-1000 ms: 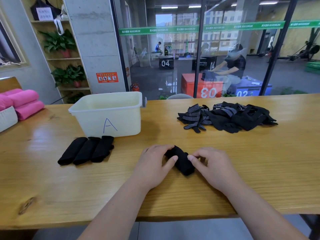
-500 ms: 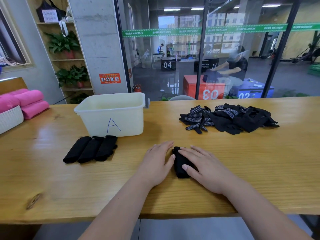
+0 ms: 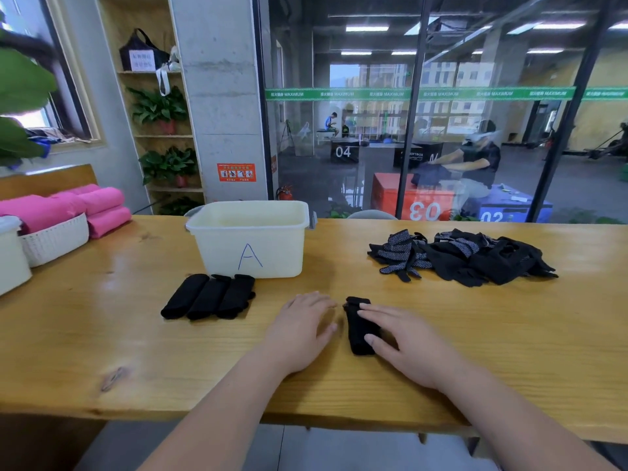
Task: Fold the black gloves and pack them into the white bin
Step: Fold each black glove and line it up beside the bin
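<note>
The folded black glove (image 3: 358,326) lies on the wooden desk (image 3: 509,334) close to the near edge, roughly midway along its length, with its long axis running from the near edge toward the far edge. The right hand (image 3: 404,345) rests flat and open, palm down, with its fingers (image 3: 370,309) laid across the top of this glove; nothing is gripped. The left hand (image 3: 300,329) lies flat and open on the desk just beside the glove on its left side, fingers extended, also gripping nothing; whether its fingertips touch the glove cannot be determined.

Three rolled black gloves (image 3: 209,296) sit side by side, touching one another, further left along the desk and just in front of the white bin (image 3: 251,237). The bin stands upright nearer the far edge, open at the top, with a blue letter "A" written on its front wall. Its interior contents are not visible from this angle.

A loose pile of unfolded black gloves (image 3: 465,256) lies toward the right end of the desk, near the far edge, well apart from both hands. Some of these show dotted palm surfaces.

At the left end of the desk, a white woven basket (image 3: 54,239) holds rolled pink towels (image 3: 68,207)
</note>
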